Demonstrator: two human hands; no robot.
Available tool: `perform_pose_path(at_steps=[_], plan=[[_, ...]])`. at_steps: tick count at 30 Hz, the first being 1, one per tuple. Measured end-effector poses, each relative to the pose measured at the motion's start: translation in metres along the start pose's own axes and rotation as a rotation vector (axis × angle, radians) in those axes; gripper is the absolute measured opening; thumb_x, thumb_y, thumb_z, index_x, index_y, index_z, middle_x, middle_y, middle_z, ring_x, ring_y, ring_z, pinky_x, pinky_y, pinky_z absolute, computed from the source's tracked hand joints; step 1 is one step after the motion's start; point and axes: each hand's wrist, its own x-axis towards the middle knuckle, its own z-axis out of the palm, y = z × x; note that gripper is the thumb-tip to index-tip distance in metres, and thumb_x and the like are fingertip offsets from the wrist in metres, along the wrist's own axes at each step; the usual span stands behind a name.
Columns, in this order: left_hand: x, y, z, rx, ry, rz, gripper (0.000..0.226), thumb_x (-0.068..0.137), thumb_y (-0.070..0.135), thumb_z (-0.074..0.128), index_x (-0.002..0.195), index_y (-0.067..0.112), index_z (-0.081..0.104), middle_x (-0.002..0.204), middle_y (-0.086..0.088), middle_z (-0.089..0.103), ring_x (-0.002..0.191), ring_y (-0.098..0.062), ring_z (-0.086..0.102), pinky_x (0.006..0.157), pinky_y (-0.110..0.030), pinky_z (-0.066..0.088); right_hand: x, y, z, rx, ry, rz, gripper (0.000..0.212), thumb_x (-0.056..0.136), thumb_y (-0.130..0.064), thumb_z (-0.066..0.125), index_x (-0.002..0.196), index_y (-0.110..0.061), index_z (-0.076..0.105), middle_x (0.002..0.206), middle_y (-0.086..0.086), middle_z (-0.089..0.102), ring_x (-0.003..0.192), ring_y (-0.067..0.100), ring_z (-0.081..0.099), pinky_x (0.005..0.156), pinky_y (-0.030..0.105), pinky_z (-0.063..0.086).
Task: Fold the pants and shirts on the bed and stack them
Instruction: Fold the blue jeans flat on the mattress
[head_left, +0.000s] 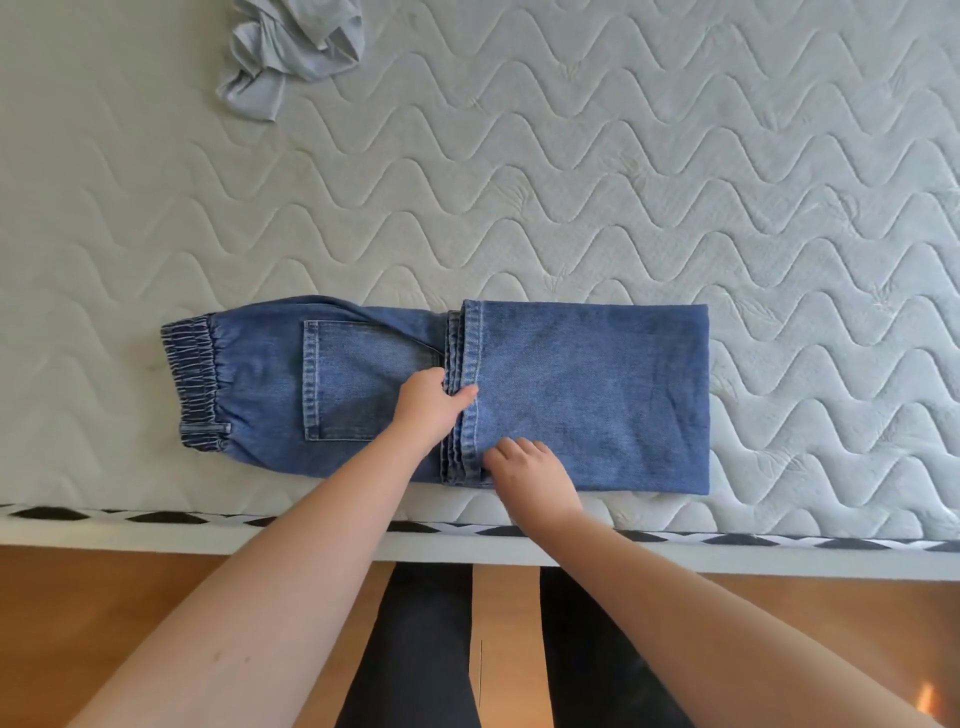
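Observation:
Blue jeans (597, 395) lie along the near edge of the bed, waistband to the left, the legs folded back so their hems sit mid-length. My left hand (431, 405) grips the stacked hems, thumb on top and fingers tucked under them. My right hand (530, 473) rests on the folded legs at the near end of the hems, fingers bent; whether it pinches the cloth is hidden. A crumpled light grey shirt (291, 52) lies at the far left of the mattress.
The quilted white mattress (623, 182) spreads out beyond the jeans. Its near edge with black-and-white trim (156, 517) runs across the view. Below it are a wooden floor (93, 597) and my dark-clad legs (415, 649).

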Motion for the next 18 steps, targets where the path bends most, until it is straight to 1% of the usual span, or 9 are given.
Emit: perform_pose_path(at_steps=[2, 4, 5, 7, 9, 11, 14, 16, 18], plan=[[0.000, -0.003, -0.004, -0.025, -0.044, -0.002, 0.037, 0.090, 0.037, 0.067, 0.074, 0.007, 0.051, 0.070, -0.005, 0.053, 0.065, -0.021, 0.048, 0.055, -0.033, 0.034, -0.005, -0.002, 0.000, 0.045, -0.005, -0.005, 0.045, 0.035, 0.003, 0.083, 0.062, -0.017, 0.054, 0.060, -0.002, 0.049, 0.049, 0.017, 0.047, 0.044, 0.024, 0.032], [0.001, -0.009, -0.009, -0.048, -0.106, -0.024, 0.031, 0.091, 0.034, 0.066, 0.075, 0.013, 0.050, 0.073, -0.001, 0.053, 0.070, -0.018, 0.049, 0.056, -0.030, 0.036, -0.009, -0.004, 0.001, 0.075, -0.001, 0.002, 0.045, 0.037, 0.002, 0.084, 0.065, -0.018, 0.055, 0.061, -0.004, 0.049, 0.050, 0.016, 0.046, 0.043, 0.023, 0.025], [0.001, -0.011, -0.010, -0.058, -0.135, -0.033, 0.025, 0.092, 0.031, 0.066, 0.080, 0.013, 0.053, 0.079, -0.003, 0.058, 0.074, -0.020, 0.053, 0.060, -0.031, 0.041, -0.011, -0.005, 0.002, 0.090, 0.002, 0.004, 0.042, 0.040, 0.001, 0.085, 0.067, -0.018, 0.058, 0.064, -0.004, 0.051, 0.052, 0.016, 0.048, 0.043, 0.023, 0.027], [0.000, -0.014, -0.011, -0.066, -0.158, -0.031, 0.019, 0.092, 0.027, 0.065, 0.097, 0.011, 0.056, 0.091, -0.010, 0.065, 0.083, -0.029, 0.061, 0.071, -0.038, 0.049, -0.013, -0.008, 0.005, 0.139, 0.023, -0.002, 0.032, 0.051, -0.003, 0.084, 0.075, -0.018, 0.067, 0.072, -0.004, 0.060, 0.061, 0.019, 0.057, 0.048, 0.025, 0.042], [-0.003, -0.010, -0.010, -0.037, -0.089, -0.021, 0.034, 0.090, 0.026, 0.067, 0.116, 0.011, 0.052, 0.097, -0.009, 0.066, 0.088, -0.028, 0.063, 0.073, -0.036, 0.048, -0.011, -0.009, 0.006, 0.234, 0.050, 0.010, 0.029, 0.060, -0.001, 0.077, 0.085, -0.015, 0.072, 0.082, 0.000, 0.068, 0.071, 0.026, 0.064, 0.062, 0.032, 0.052], [-0.005, -0.001, -0.011, -0.026, 0.129, 0.022, 0.046, 0.087, 0.026, 0.070, 0.124, 0.011, 0.048, 0.103, -0.005, 0.062, 0.091, -0.024, 0.060, 0.073, -0.032, 0.044, -0.006, -0.004, -0.001, 0.305, 0.094, 0.054, 0.032, 0.069, 0.000, 0.070, 0.098, -0.013, 0.073, 0.095, 0.003, 0.070, 0.083, 0.029, 0.066, 0.074, 0.037, 0.054], [-0.003, 0.015, -0.014, 0.081, 0.446, 0.325, 0.040, 0.088, 0.013, 0.065, 0.125, 0.004, 0.053, 0.115, -0.013, 0.058, 0.104, -0.030, 0.057, 0.087, -0.041, 0.047, 0.006, 0.018, -0.015, 0.316, 0.168, 0.137, 0.039, 0.083, -0.005, 0.062, 0.122, -0.010, 0.065, 0.126, 0.007, 0.064, 0.114, 0.030, 0.059, 0.096, 0.042, 0.045], [0.004, 0.027, -0.012, 0.282, 0.475, 0.573, 0.041, 0.087, 0.005, 0.062, 0.128, 0.003, 0.055, 0.126, -0.015, 0.058, 0.117, -0.033, 0.055, 0.096, -0.045, 0.046, 0.017, 0.038, -0.023, 0.292, 0.208, 0.212, 0.048, 0.089, -0.007, 0.057, 0.136, -0.008, 0.054, 0.143, 0.010, 0.051, 0.131, 0.030, 0.047, 0.108, 0.044, 0.035], [0.010, 0.036, -0.004, 0.510, 0.403, 0.734, 0.051, 0.091, 0.010, 0.057, 0.141, 0.006, 0.048, 0.145, -0.013, 0.049, 0.136, -0.031, 0.043, 0.110, -0.046, 0.038, 0.032, 0.055, -0.030, 0.264, 0.222, 0.270, 0.055, 0.094, -0.010, 0.050, 0.147, -0.009, 0.040, 0.155, 0.008, 0.036, 0.143, 0.027, 0.032, 0.117, 0.041, 0.023]])
